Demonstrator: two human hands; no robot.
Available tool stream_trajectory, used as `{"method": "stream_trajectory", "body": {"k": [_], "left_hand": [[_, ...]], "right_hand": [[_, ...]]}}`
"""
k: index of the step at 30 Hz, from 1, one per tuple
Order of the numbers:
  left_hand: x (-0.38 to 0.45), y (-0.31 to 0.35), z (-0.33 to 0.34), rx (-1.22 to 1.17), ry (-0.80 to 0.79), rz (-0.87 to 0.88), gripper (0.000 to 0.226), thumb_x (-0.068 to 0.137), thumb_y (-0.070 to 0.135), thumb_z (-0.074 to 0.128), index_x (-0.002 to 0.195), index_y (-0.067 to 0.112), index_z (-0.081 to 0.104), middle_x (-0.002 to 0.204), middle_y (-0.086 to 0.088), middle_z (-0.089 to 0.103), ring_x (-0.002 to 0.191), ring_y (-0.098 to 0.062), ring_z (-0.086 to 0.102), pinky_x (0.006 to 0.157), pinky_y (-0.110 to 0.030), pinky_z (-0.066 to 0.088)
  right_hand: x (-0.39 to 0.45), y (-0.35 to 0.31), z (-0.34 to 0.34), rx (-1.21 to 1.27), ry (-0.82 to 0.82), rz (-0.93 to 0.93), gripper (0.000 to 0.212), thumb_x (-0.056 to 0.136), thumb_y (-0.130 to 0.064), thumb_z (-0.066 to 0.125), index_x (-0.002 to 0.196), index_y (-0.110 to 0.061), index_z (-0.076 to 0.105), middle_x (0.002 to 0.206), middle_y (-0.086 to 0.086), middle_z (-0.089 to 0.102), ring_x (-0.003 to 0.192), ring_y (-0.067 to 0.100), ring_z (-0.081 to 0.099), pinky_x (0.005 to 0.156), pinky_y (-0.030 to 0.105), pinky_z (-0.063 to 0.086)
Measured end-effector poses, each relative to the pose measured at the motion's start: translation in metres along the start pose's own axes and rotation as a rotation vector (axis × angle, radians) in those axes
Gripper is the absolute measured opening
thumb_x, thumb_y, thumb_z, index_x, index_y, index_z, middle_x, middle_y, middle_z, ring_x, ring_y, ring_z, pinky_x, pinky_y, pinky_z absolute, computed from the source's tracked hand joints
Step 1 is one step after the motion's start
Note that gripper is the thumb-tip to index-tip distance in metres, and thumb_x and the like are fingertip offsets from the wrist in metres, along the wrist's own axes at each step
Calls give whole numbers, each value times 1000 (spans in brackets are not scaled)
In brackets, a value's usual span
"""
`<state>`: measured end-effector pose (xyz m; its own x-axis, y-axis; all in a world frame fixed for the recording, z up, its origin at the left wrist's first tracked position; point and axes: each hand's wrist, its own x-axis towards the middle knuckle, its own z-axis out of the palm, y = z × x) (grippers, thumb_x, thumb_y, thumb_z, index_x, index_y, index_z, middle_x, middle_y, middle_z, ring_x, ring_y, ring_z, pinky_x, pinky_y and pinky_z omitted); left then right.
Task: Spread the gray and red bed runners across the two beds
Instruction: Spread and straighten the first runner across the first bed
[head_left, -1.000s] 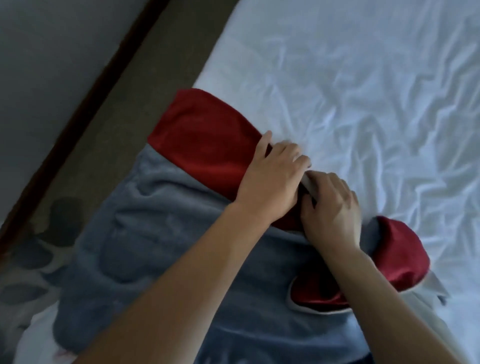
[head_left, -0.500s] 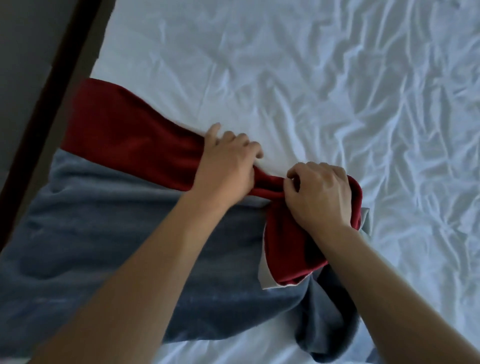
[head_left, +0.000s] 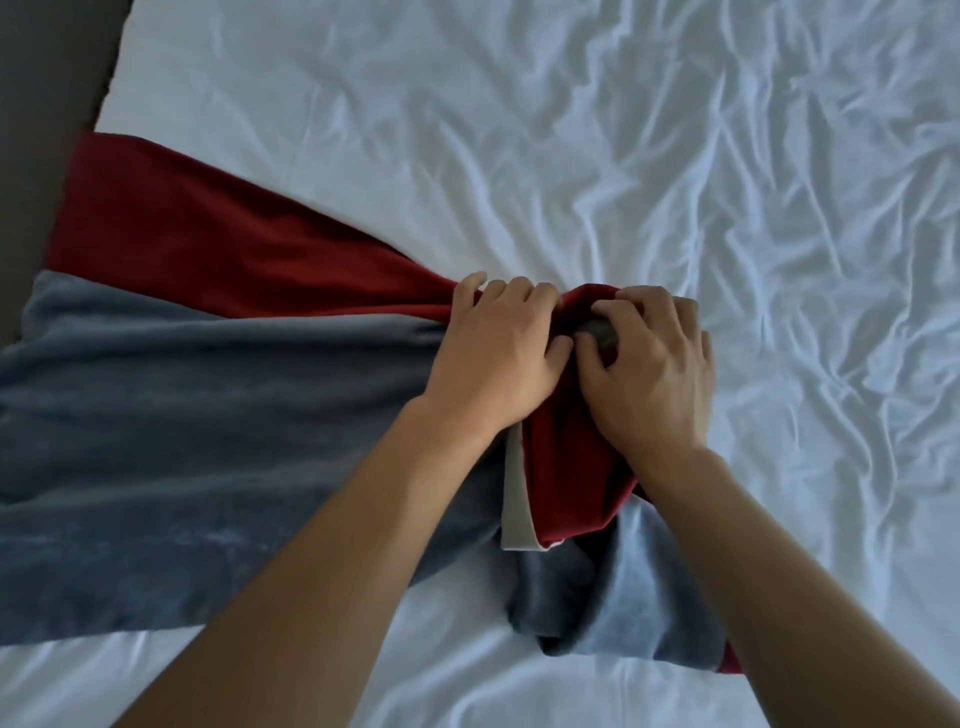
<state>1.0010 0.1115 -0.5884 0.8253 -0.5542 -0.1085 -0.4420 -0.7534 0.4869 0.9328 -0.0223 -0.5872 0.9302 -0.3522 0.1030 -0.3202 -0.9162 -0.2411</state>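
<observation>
A gray and red bed runner (head_left: 208, 415) lies across the left part of a bed with a wrinkled white sheet (head_left: 675, 182). Its red band runs along the far side, the gray part along the near side. The runner's right end is bunched and folded over, showing a white lining and red cloth. My left hand (head_left: 498, 353) grips the runner where the red band meets the fold. My right hand (head_left: 649, 364) sits right beside it, fingers curled into the bunched red and gray fabric.
The bed's left edge meets a dark floor strip (head_left: 47, 104) at the far left. White sheet stretches to the right of and beyond the hands.
The runner has been drawn further right across the bed, and more of it lies flat. Both hands moved right with the bunched end; my right hand has regripped it close to my left.
</observation>
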Motion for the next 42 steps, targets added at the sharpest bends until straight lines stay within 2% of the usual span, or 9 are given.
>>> {"method": "stream_trajectory", "body": {"k": [3,8,13,19,24,28,30,33,42], "left_hand": [[0,23,8,-5,48,-19,37,93,43,53,120,17,57,115,1,61,112,-22,53,112,-39,25],[-2,62,22,-38,86,10,35,93,36,54,124,20,57,129,4,55,124,-18,48,114,-36,22],[-7,92,27,-5,208,-37,24,90,37,57,104,18,63,109,1,57,106,-20,53,96,-36,35],[-10,115,31,-24,-54,-167,30,86,48,61,103,23,60,104,5,60,100,-19,57,80,-36,48],[-13,117,23,-97,-80,-184,12,90,27,62,101,24,62,99,6,68,96,-19,63,83,-37,51],[-18,119,18,-171,26,-173,10,92,20,58,101,19,61,102,4,64,96,-18,61,84,-38,50],[-24,117,16,-113,21,-161,12,92,21,57,104,21,59,105,4,60,98,-19,59,82,-39,50],[-32,122,15,-36,14,-81,18,91,24,58,109,21,59,108,2,59,100,-21,58,87,-40,48],[-50,165,31,48,164,144,25,85,23,60,109,21,61,110,2,57,106,-20,53,96,-37,34]], "right_hand": [[-7,27,-6,51,-40,87,41,85,-29,64,124,-18,59,115,4,61,107,27,54,80,40,45],[-18,58,-14,121,-30,97,33,87,-21,62,119,-15,62,106,7,63,101,28,57,74,39,47],[-26,90,-26,163,10,211,42,86,-45,61,117,-18,64,111,1,63,104,23,58,86,39,44],[-44,105,-32,204,-15,182,39,89,-48,57,113,-19,65,104,-2,66,97,20,63,83,37,45],[-72,115,-31,260,-51,300,37,93,-52,44,109,-25,64,101,-10,67,96,14,60,87,34,43],[-97,116,-27,151,-185,291,35,91,-48,53,108,-20,67,99,-4,69,95,20,63,87,40,47],[-111,117,-23,89,-281,249,30,94,-41,53,84,-17,65,79,-2,65,80,25,64,75,38,46],[-125,118,-24,47,-232,249,36,96,-28,54,64,-12,50,60,-3,46,60,31,55,61,33,32],[-125,176,-56,-17,-100,354,27,97,-26,53,80,-7,63,78,12,66,73,37,60,73,41,40]]}}
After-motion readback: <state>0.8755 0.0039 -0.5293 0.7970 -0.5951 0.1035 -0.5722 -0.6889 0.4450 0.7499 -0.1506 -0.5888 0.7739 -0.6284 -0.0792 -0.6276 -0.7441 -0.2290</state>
